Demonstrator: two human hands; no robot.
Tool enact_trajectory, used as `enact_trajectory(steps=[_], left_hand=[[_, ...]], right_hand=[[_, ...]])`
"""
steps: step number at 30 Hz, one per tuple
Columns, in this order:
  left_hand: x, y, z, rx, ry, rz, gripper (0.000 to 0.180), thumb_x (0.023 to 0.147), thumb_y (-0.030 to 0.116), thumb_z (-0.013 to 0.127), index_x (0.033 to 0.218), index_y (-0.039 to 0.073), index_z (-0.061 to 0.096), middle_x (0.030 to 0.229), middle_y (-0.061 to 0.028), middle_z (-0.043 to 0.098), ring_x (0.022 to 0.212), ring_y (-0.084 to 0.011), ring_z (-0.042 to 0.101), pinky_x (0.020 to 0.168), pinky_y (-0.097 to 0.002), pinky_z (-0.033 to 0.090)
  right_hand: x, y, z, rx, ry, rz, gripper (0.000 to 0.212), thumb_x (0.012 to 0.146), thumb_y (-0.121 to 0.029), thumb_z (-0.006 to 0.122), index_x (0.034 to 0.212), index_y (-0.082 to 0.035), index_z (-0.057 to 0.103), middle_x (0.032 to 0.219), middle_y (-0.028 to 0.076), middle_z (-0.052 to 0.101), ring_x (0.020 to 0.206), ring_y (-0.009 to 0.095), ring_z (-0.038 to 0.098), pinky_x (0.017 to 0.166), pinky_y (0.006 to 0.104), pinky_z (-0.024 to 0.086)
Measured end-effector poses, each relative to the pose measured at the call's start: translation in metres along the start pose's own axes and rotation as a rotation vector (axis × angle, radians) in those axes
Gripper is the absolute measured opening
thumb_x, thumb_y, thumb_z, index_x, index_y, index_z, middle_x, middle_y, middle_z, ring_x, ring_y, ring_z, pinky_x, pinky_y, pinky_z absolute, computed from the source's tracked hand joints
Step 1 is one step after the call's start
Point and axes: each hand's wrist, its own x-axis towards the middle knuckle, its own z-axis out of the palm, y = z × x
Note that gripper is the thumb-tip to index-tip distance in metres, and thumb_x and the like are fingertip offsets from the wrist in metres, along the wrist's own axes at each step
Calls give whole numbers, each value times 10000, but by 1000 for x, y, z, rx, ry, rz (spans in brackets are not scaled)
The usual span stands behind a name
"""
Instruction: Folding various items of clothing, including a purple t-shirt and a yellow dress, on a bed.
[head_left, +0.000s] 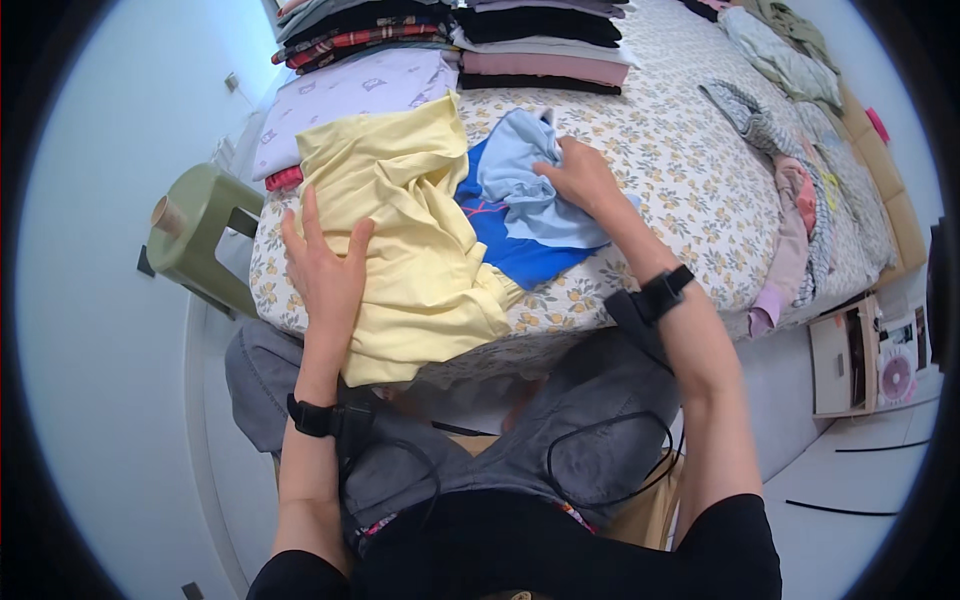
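Observation:
A crumpled pale yellow garment (400, 220) lies on the near edge of the bed, its lower part hanging over the edge. My left hand (328, 262) rests at its left side with the fingers spread. To the right is a bunched light blue garment (515, 170), on top of a bright blue piece of clothing (525, 262) with a pink mark. My right hand (583, 178) grips the light blue garment at its upper right, thumb toward the cloth. Part of the bright blue piece is hidden under the yellow and light blue cloth.
Folded clothes stand in two stacks (545, 65) (365, 35) at the far side, with a folded lilac garment (350, 100) before the left one. Loose clothes (790, 200) lie along the right of the bed (680, 150). A green stool (205, 235) holds a cardboard roll (167, 215).

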Motion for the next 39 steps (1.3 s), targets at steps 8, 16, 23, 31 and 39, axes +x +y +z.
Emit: enact_trajectory(steps=[8,16,23,31,39], left_hand=[[40,73,25,-325,-88,209,496,835,215,658,1279,75,488,1119,-200,482,1001,-335,506,888,-411,408],[27,153,83,-414,-358,389,601,851,375,602,1340,72,429,1411,-291,273,1271,-421,341,1023,-480,307],[-21,136,91,-310,-553,581,606,913,430,484,1367,40,383,1458,-251,227,1355,-427,188,1093,-502,175],[24,68,48,-995,-838,101,663,959,525,314,1413,41,297,1469,-207,236,1349,-343,265,1091,-397,248],[49,17,21,-1702,-1020,-639,711,954,545,300,1330,-57,352,1335,-192,408,1204,-316,464,989,-401,423]], right_hand=[[-30,72,-145,-175,467,-36,346,797,-268,639,1093,-92,596,898,221,647,860,376,629,756,440,482],[-69,150,-148,-566,707,-312,559,812,-423,637,1165,0,540,973,222,601,950,390,588,813,436,473],[-101,60,-57,-119,286,176,598,837,-547,528,975,24,639,970,248,637,894,378,617,820,441,465],[-70,39,-71,410,-131,354,493,794,-399,609,858,89,626,757,149,646,676,208,616,627,328,481],[-10,-33,-89,171,-99,178,351,842,-287,542,812,52,629,679,72,610,599,130,576,505,299,441]])
